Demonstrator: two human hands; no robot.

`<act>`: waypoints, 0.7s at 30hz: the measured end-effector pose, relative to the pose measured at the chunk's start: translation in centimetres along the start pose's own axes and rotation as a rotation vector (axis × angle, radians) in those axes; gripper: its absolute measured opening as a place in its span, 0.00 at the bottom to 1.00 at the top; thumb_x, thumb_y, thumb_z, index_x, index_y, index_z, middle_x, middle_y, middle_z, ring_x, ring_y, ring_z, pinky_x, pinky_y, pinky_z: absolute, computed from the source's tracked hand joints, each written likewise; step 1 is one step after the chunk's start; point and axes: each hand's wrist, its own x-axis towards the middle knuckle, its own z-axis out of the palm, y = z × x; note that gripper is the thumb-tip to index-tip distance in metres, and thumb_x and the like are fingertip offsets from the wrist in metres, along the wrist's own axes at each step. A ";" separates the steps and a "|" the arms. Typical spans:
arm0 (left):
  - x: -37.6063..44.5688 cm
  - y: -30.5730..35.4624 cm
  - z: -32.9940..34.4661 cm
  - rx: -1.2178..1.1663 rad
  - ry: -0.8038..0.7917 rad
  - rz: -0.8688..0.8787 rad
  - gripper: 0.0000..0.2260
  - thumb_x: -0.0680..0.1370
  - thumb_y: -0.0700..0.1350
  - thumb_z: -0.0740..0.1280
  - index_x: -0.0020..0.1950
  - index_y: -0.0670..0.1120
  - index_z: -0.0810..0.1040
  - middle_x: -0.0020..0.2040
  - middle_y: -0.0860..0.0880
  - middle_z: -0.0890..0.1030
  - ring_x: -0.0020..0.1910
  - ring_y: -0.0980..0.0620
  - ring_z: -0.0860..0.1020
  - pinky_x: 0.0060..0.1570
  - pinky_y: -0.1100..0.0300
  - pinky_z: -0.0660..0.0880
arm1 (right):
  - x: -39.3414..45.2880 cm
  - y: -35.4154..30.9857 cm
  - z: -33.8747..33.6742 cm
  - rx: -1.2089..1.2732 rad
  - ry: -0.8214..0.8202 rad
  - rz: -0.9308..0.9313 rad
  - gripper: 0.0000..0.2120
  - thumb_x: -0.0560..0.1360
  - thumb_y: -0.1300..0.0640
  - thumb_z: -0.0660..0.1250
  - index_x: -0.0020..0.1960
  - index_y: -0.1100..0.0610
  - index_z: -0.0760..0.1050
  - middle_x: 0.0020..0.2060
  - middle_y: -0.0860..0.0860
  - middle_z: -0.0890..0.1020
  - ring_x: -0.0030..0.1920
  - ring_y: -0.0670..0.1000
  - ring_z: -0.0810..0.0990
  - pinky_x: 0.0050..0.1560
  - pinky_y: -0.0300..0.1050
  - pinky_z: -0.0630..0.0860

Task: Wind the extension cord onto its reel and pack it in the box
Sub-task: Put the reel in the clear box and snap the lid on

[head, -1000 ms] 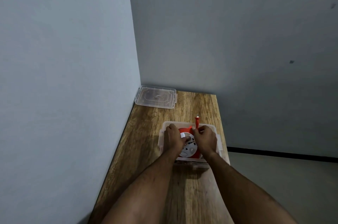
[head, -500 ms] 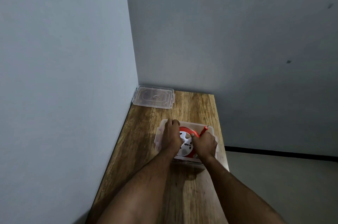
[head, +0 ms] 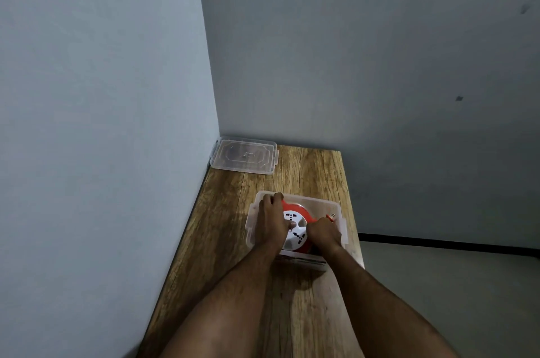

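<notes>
The red cord reel (head: pixel 304 210) with its white socket face (head: pixel 296 236) lies flat inside the clear plastic box (head: pixel 324 202) on the wooden table. My left hand (head: pixel 270 219) grips the reel's left rim, thumb on the white face. My right hand (head: pixel 324 233) holds the red plug end (head: pixel 331 216) of the cord, pushed down toward the box's right side. The wound cord is mostly hidden under my hands.
The box's clear lid (head: pixel 244 155) lies at the table's far left corner against the walls. The wooden table (head: pixel 306 170) ends just right of the box, with floor beyond. Walls close in on the left and behind.
The plug stood upright above the reel a second ago; my right hand has swung it down to the right, into the box. My left hand slid further along the reel's rim.
</notes>
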 end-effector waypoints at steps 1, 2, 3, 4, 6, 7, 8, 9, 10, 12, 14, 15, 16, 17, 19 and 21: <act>0.0 0.0 0.0 -0.003 -0.002 0.008 0.36 0.71 0.47 0.79 0.75 0.47 0.67 0.72 0.46 0.71 0.71 0.48 0.70 0.67 0.55 0.72 | 0.1 0.2 0.2 -0.009 -0.003 -0.004 0.15 0.81 0.51 0.66 0.61 0.61 0.77 0.54 0.57 0.83 0.48 0.54 0.80 0.46 0.47 0.75; -0.1 0.0 0.0 -0.007 0.001 0.009 0.36 0.71 0.47 0.79 0.75 0.48 0.68 0.72 0.46 0.71 0.71 0.48 0.70 0.67 0.54 0.72 | 0.1 0.3 0.3 -0.017 -0.003 -0.007 0.15 0.81 0.51 0.66 0.61 0.61 0.77 0.54 0.57 0.83 0.47 0.53 0.79 0.45 0.46 0.74; -0.1 0.0 0.0 -0.009 0.006 0.006 0.36 0.71 0.47 0.79 0.75 0.47 0.68 0.72 0.46 0.71 0.71 0.48 0.70 0.67 0.55 0.72 | 0.1 0.4 0.4 -0.017 -0.003 -0.008 0.15 0.81 0.51 0.66 0.61 0.62 0.77 0.54 0.57 0.84 0.47 0.53 0.79 0.46 0.46 0.74; -0.1 0.0 0.0 -0.007 0.012 -0.004 0.36 0.71 0.48 0.79 0.75 0.46 0.68 0.72 0.46 0.72 0.71 0.48 0.70 0.67 0.55 0.72 | 0.1 0.5 0.5 -0.022 0.004 -0.019 0.16 0.81 0.50 0.66 0.60 0.62 0.78 0.54 0.57 0.84 0.49 0.54 0.80 0.47 0.47 0.75; 0.0 0.1 -0.1 -0.006 0.018 -0.039 0.37 0.70 0.50 0.80 0.73 0.43 0.68 0.71 0.45 0.73 0.71 0.48 0.71 0.67 0.56 0.71 | -0.1 0.4 0.3 -0.034 0.020 -0.041 0.16 0.81 0.50 0.66 0.59 0.63 0.78 0.54 0.58 0.84 0.53 0.57 0.82 0.48 0.48 0.75; 0.1 0.1 -0.1 -0.011 0.019 -0.054 0.37 0.69 0.51 0.80 0.72 0.43 0.68 0.71 0.45 0.74 0.70 0.48 0.72 0.67 0.56 0.72 | -0.4 0.3 0.2 -0.044 0.033 -0.050 0.16 0.81 0.50 0.66 0.58 0.63 0.79 0.54 0.58 0.84 0.53 0.57 0.82 0.47 0.47 0.75; 0.2 0.1 -0.1 -0.016 0.019 -0.065 0.36 0.69 0.51 0.80 0.72 0.43 0.69 0.70 0.45 0.75 0.69 0.48 0.73 0.66 0.57 0.72 | -0.7 0.2 0.0 -0.059 0.056 -0.070 0.15 0.81 0.51 0.66 0.57 0.63 0.79 0.52 0.58 0.84 0.51 0.56 0.82 0.46 0.46 0.75; 0.2 0.0 0.0 -0.019 0.018 -0.070 0.36 0.69 0.51 0.80 0.71 0.43 0.69 0.69 0.45 0.75 0.69 0.48 0.73 0.66 0.57 0.72 | -1.1 0.1 0.0 -0.081 0.091 -0.103 0.13 0.80 0.53 0.67 0.55 0.63 0.80 0.51 0.57 0.85 0.48 0.54 0.82 0.45 0.45 0.76; 0.3 0.0 0.0 -0.022 0.012 -0.075 0.35 0.69 0.51 0.80 0.71 0.43 0.69 0.69 0.45 0.76 0.69 0.48 0.73 0.66 0.56 0.72 | -1.4 0.0 -0.1 -0.108 0.137 -0.151 0.11 0.79 0.54 0.68 0.52 0.62 0.81 0.48 0.56 0.85 0.43 0.52 0.82 0.43 0.43 0.78; 0.3 -0.1 0.2 -0.027 0.001 -0.077 0.35 0.69 0.51 0.80 0.72 0.43 0.69 0.69 0.45 0.76 0.69 0.47 0.73 0.66 0.56 0.72 | -2.1 0.0 -0.2 -0.158 0.235 -0.263 0.09 0.78 0.54 0.71 0.51 0.60 0.81 0.46 0.53 0.85 0.39 0.48 0.80 0.42 0.42 0.81; 0.3 -0.3 0.3 -0.032 -0.008 -0.073 0.35 0.70 0.50 0.80 0.72 0.44 0.69 0.70 0.45 0.75 0.70 0.47 0.73 0.67 0.54 0.71 | -2.2 0.1 -0.2 -0.197 0.293 -0.359 0.11 0.77 0.53 0.72 0.55 0.59 0.79 0.49 0.52 0.83 0.43 0.47 0.78 0.44 0.42 0.78; 0.3 -0.3 0.3 -0.033 -0.013 -0.068 0.36 0.69 0.50 0.80 0.72 0.44 0.68 0.70 0.45 0.75 0.70 0.47 0.72 0.68 0.53 0.71 | -2.0 0.1 -0.2 -0.208 0.308 -0.396 0.11 0.77 0.53 0.72 0.56 0.58 0.77 0.50 0.52 0.81 0.46 0.48 0.77 0.47 0.43 0.78; 0.3 -0.4 0.3 -0.034 -0.019 -0.065 0.36 0.69 0.49 0.80 0.73 0.44 0.68 0.70 0.45 0.74 0.70 0.47 0.72 0.68 0.53 0.71 | -1.6 0.1 -0.1 -0.211 0.310 -0.432 0.11 0.77 0.54 0.71 0.56 0.58 0.77 0.51 0.51 0.81 0.48 0.49 0.77 0.50 0.45 0.79; 0.4 -0.5 0.4 -0.041 -0.028 -0.063 0.36 0.70 0.49 0.80 0.73 0.44 0.68 0.71 0.45 0.74 0.71 0.47 0.72 0.68 0.53 0.71 | -1.3 0.2 0.1 -0.216 0.301 -0.466 0.09 0.77 0.53 0.70 0.55 0.57 0.77 0.50 0.51 0.81 0.49 0.49 0.78 0.53 0.47 0.80; 0.5 -0.6 0.4 -0.036 -0.042 -0.054 0.36 0.71 0.49 0.79 0.74 0.44 0.66 0.72 0.46 0.73 0.71 0.47 0.71 0.69 0.54 0.70 | -1.1 0.2 0.4 -0.237 0.270 -0.509 0.07 0.78 0.52 0.68 0.54 0.54 0.78 0.48 0.50 0.83 0.49 0.49 0.81 0.52 0.47 0.80; 0.6 -0.7 0.4 -0.020 -0.045 -0.041 0.35 0.72 0.48 0.78 0.75 0.44 0.65 0.72 0.46 0.73 0.71 0.48 0.71 0.69 0.55 0.70 | -1.0 0.5 0.8 -0.242 0.259 -0.531 0.09 0.79 0.51 0.67 0.56 0.54 0.78 0.50 0.50 0.83 0.49 0.49 0.81 0.53 0.49 0.81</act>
